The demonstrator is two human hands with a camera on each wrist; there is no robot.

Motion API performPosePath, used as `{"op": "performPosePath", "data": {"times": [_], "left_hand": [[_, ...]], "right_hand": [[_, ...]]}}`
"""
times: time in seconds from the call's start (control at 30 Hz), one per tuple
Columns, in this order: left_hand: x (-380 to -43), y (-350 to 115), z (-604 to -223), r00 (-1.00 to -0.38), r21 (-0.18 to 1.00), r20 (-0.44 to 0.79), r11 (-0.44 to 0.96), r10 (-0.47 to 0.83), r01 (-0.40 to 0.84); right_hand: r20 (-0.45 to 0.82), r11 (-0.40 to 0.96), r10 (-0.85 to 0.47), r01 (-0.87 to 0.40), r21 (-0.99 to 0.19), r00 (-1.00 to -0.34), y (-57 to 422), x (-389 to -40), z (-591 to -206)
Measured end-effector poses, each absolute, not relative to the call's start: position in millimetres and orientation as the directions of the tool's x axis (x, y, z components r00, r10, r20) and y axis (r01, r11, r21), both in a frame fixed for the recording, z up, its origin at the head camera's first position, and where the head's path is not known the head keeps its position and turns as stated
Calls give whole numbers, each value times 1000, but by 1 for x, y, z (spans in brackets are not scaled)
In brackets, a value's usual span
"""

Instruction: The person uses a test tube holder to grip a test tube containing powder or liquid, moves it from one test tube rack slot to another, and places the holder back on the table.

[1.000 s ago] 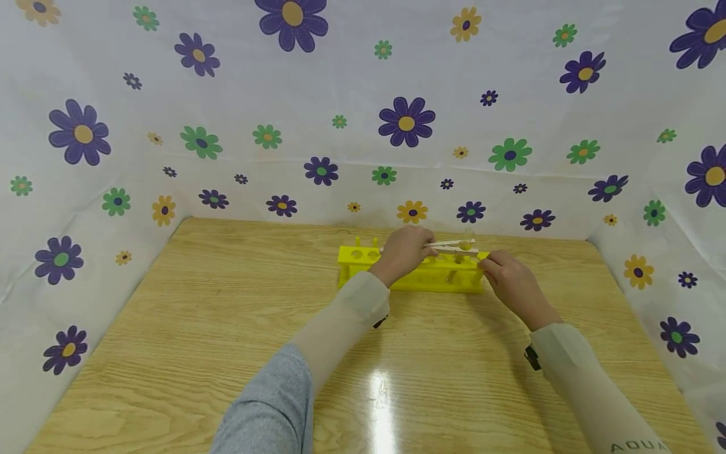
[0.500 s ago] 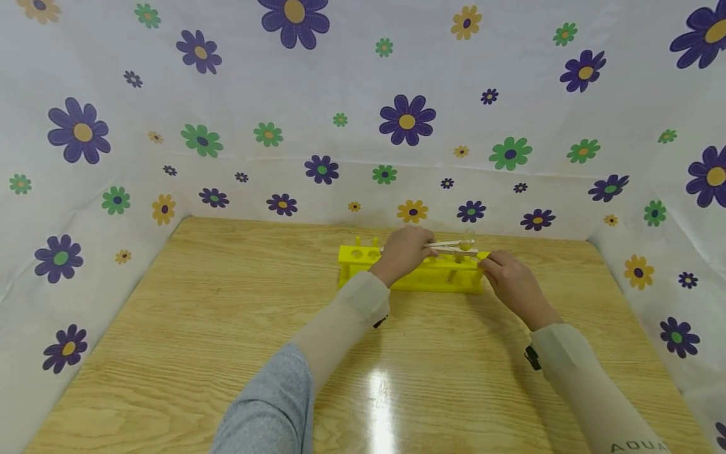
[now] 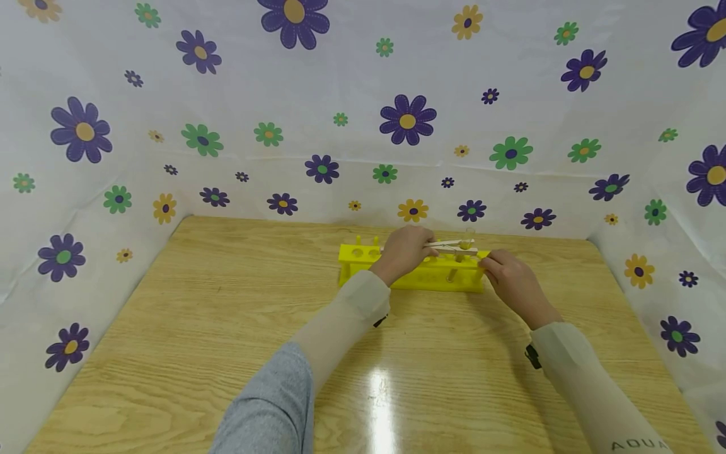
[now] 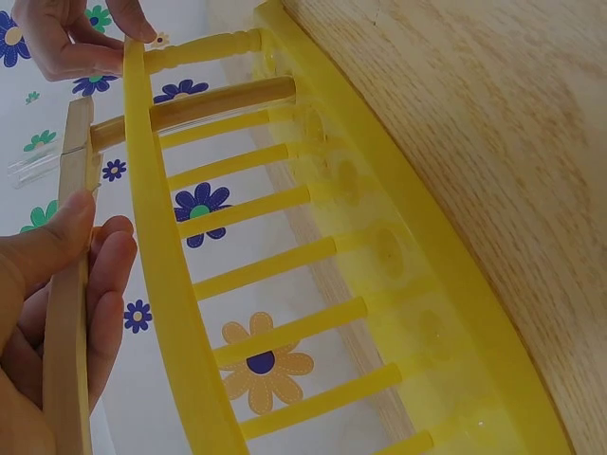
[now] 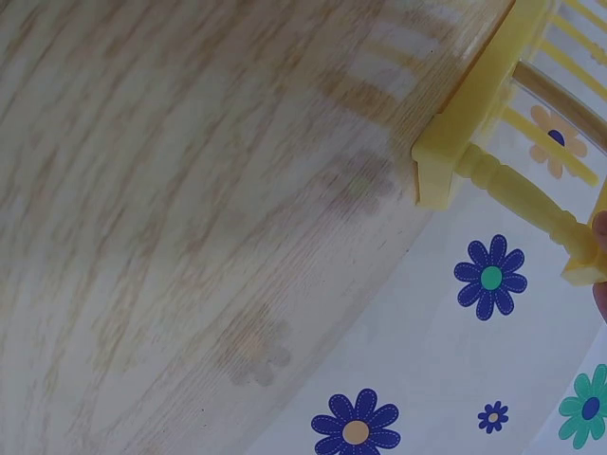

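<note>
Wooden clamp [image 4: 67, 332], held in left grip [image 3: 404, 249], shows only from head and left wrist; right grip [image 3: 515, 280] pinches the rack [image 3: 416, 281].

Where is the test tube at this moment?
In the head view, the test tube sits in the yellow rack near the rack's right end, beside the right hand, with the wooden clamp at its upper part.

It appears to be a makeshift, screened-off spot for simple lab work, with a wood-grain table [image 3: 227, 340] walled at the back and sides by flower-printed white sheeting [image 3: 340, 75] and bearing a yellow test-tube rack [image 3: 431, 279] with a filled tube [image 4: 228, 101].
</note>
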State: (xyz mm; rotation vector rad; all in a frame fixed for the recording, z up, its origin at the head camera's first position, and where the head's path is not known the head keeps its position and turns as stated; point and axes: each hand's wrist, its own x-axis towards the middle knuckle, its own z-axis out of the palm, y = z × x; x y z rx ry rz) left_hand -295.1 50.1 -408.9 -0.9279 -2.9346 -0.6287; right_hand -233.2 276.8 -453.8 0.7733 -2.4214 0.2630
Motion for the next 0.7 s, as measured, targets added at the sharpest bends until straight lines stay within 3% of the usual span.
{"op": "performPosePath", "data": {"times": [0.7], "left_hand": [[-296,53,-411,-831,363,109,756,546,545]], "right_hand": [[584,816,-461,-577,-16,-668,277,-234,-454]]}}
